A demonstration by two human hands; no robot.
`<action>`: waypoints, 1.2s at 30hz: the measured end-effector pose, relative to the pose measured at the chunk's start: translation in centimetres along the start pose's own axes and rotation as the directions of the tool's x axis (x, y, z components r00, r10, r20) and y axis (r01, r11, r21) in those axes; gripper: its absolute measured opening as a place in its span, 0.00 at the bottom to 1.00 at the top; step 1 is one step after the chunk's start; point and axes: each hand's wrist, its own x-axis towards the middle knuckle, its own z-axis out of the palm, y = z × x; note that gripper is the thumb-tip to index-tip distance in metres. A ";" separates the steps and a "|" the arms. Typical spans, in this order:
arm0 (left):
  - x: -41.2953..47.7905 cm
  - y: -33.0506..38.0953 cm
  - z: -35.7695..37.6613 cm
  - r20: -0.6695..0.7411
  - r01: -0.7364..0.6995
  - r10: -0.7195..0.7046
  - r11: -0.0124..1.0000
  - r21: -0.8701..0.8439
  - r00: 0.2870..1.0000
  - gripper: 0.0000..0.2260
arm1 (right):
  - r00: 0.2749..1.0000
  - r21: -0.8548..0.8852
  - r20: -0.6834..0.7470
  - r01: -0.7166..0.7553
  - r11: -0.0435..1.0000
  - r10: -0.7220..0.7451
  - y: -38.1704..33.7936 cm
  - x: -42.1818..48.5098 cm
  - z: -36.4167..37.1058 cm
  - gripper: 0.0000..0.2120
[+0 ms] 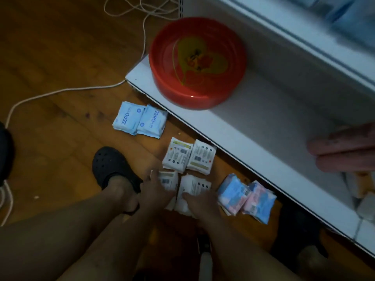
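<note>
since the packets are laid out on the floor (pixel 60 102) in pairs by kind, both hands look busy squaring up the nearest pair: the left grip (pixel 156 191) seems clenched round the left white stack (pixel 169 180), and the right grip (pixel 199 201) likewise grasps the right white stack (pixel 195 186), though dim light and blur hide the fingers' exact lie. these two stacks sit side by side, just in front of the far white packets (pixel 188 159) and beside the pink and blue packets (pixel 246 196), all close along the edge of the white shelf (pixel 253 126), probably kept within easy reach for loading onto it. the blue zero packets (pixel 140 121) lie a little apart, further out. on the shelf's corner stands a red basin (pixel 197 61) with a yellow heart printed inside; nothing loose shows in it. another hand (pixel 343 151) hovers over the shelf at the right, fingers fairly straight.
</note>
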 end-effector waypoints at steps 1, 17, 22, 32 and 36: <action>0.7 0.0 0.2 0.021 0.000 0.000 1.000 -0.002 1.000 0.41 | 1.000 0.016 -0.004 -0.012 1.000 0.012 -0.3 0.3 0.1 0.47; 2.4 5.8 -3.3 -0.354 -0.270 0.270 0.961 0.050 0.895 0.39 | 0.953 -0.036 -0.276 0.118 0.992 -0.123 -5.1 1.4 -4.3 0.43; 5.4 5.7 -2.6 -0.157 -0.322 0.298 0.934 -0.154 0.941 0.37 | 0.952 -0.005 -0.303 0.044 0.999 -0.043 -7.0 3.3 -4.0 0.45; 8.1 4.6 -4.7 -0.016 -0.192 0.215 0.836 -0.513 0.977 0.21 | 0.989 0.320 -0.139 0.083 0.944 -0.040 -4.6 7.2 -3.5 0.42; 8.9 5.1 -4.6 0.181 -0.083 0.254 0.766 -0.638 0.950 0.14 | 0.999 0.391 0.016 0.038 0.920 -0.048 -5.2 8.6 -4.4 0.39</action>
